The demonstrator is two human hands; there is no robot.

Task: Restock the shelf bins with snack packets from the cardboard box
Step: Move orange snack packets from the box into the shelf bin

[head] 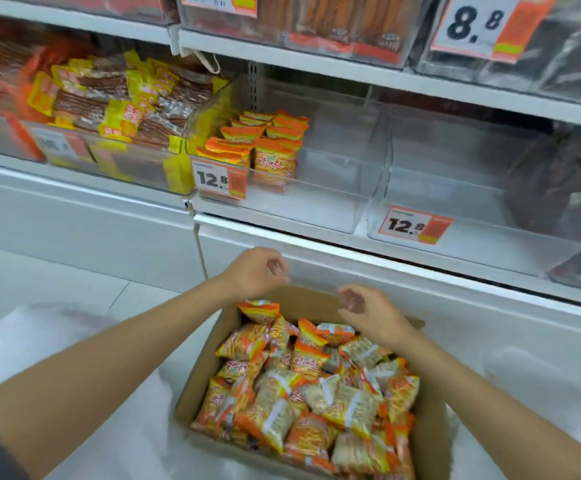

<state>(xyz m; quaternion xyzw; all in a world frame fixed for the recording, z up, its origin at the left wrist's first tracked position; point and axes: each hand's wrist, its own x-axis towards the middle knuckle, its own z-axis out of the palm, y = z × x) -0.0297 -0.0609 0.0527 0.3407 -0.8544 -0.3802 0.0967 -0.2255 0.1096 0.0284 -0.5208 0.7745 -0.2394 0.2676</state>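
The left hand and right hand hang over the far edge of the brown cardboard box of orange snack packets, fingers curled. I cannot tell if they hold something.

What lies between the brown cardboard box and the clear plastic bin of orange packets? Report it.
Head view: the white shelf front and the left hand lie there.

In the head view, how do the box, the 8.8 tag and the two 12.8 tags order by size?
1. box
2. 8.8 tag
3. left 12.8 tag and right 12.8 tag: alike, unranked
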